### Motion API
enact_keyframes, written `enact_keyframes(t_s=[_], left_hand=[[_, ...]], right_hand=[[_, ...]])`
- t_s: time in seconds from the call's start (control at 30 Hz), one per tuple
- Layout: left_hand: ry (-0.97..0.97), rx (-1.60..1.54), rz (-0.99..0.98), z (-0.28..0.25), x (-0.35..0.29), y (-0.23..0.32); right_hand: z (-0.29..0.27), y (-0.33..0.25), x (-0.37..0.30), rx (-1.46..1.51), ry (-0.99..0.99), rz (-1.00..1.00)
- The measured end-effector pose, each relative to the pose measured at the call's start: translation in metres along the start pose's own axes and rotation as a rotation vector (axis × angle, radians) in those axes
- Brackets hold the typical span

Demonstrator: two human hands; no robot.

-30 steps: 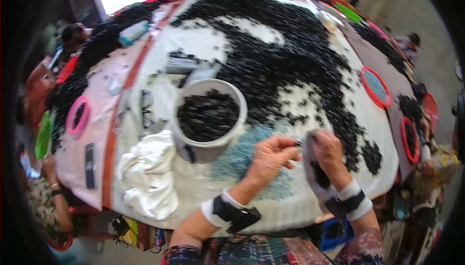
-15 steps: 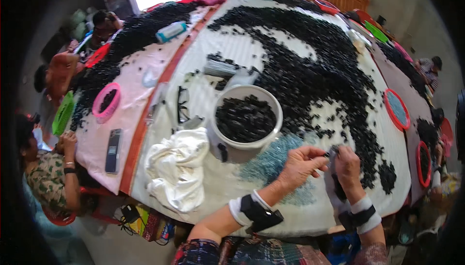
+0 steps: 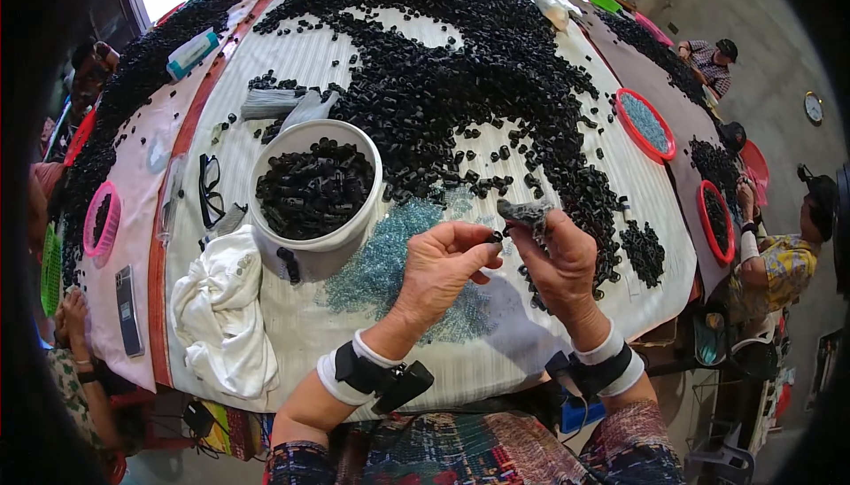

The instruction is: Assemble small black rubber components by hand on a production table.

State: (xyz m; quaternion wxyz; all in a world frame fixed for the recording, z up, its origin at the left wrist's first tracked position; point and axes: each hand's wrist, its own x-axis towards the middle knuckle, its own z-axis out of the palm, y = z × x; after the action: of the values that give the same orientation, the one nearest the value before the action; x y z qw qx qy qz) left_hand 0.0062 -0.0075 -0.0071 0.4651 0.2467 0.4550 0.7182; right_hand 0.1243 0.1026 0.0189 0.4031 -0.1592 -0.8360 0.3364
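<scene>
My left hand (image 3: 434,274) is closed, thumb and forefinger pinching a small black plastic piece (image 3: 495,238) above the table. Close beside it on the right, my right hand (image 3: 563,259) is closed on a dark grey bundle (image 3: 524,212) whose exact kind I cannot make out. The two hands nearly meet at the fingertips. Below and left of them spreads a pile of tiny clear bluish pieces (image 3: 376,259). A white bucket (image 3: 374,186) full of black plastic pieces (image 3: 314,186) stands to the left. Beyond my hands lies a broad heap of similar black pieces (image 3: 443,86).
A crumpled white cloth (image 3: 221,317), black-framed glasses (image 3: 211,188) and grey bundled strips (image 3: 270,104) lie left. A phone (image 3: 129,308) and pink basket (image 3: 102,219) are farther left. A red tray (image 3: 624,113) of bluish pieces sits right. Other people work around the table.
The view has shifted right and downward, so the table's things appear farther left. My hands stay close together; the grey bundle in my right hand now shows more clearly.
</scene>
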Motion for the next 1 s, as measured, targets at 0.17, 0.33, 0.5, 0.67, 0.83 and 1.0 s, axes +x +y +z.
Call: enact_keyframes(t_s=[0.17, 0.33, 0.5, 0.67, 0.83, 1.0], left_hand=[[0.005, 0.029, -0.003, 0.001, -0.002, 0.0], [0.003, 0.044, -0.007, 0.0, -0.001, 0.001], [0.015, 0.06, -0.005, -0.001, -0.001, 0.0], [0.034, 0.074, -0.033, 0.0, 0.0, 0.002], [0.044, 0.078, -0.042, 0.002, -0.002, 0.001], [0.048, 0.081, -0.061, 0.002, -0.003, -0.004]], right_hand=[[0.002, -0.014, -0.001, -0.135, 0.018, -0.041], [0.007, -0.012, 0.0, -0.204, 0.049, -0.107], [0.008, -0.01, -0.003, -0.218, 0.015, -0.122], [0.007, -0.006, -0.003, -0.25, -0.017, -0.191], [0.003, -0.01, -0.002, -0.262, -0.07, -0.24], [0.004, -0.011, -0.009, -0.289, -0.097, -0.219]])
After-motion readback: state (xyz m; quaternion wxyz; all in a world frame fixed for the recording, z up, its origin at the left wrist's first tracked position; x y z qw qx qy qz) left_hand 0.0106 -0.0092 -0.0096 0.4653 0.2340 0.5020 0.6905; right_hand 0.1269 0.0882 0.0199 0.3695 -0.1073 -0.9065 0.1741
